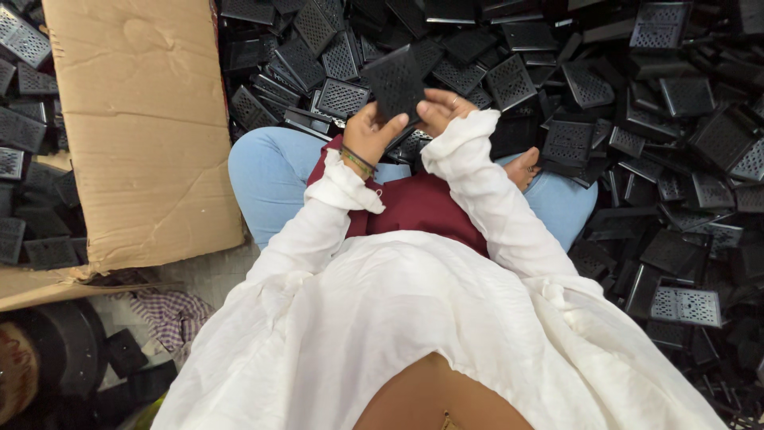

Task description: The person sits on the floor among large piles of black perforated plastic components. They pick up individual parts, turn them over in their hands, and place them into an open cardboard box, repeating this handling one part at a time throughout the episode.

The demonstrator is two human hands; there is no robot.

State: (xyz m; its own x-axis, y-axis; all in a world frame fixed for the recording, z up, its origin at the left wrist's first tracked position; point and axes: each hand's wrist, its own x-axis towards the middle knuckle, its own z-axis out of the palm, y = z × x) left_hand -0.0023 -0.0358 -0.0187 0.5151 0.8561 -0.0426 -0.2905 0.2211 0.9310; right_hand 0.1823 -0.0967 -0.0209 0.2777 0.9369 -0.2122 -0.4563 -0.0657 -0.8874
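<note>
I sit cross-legged on the floor in a white garment and light blue trousers. Both hands hold one flat black square plastic part (393,82) with a fine perforated face, raised in front of my knees. My left hand (369,132) grips its lower left edge; thin bangles circle that wrist. My right hand (440,107) pinches its right edge with fingers curled over it. A heap of similar black perforated parts (573,143) lies directly beyond and to the right of my hands.
A large flattened cardboard sheet (139,127) slopes at the left, with more black parts (24,135) behind it. A checked cloth (171,314) and a dark round object (56,350) lie at lower left. Black parts (684,306) crowd my right side.
</note>
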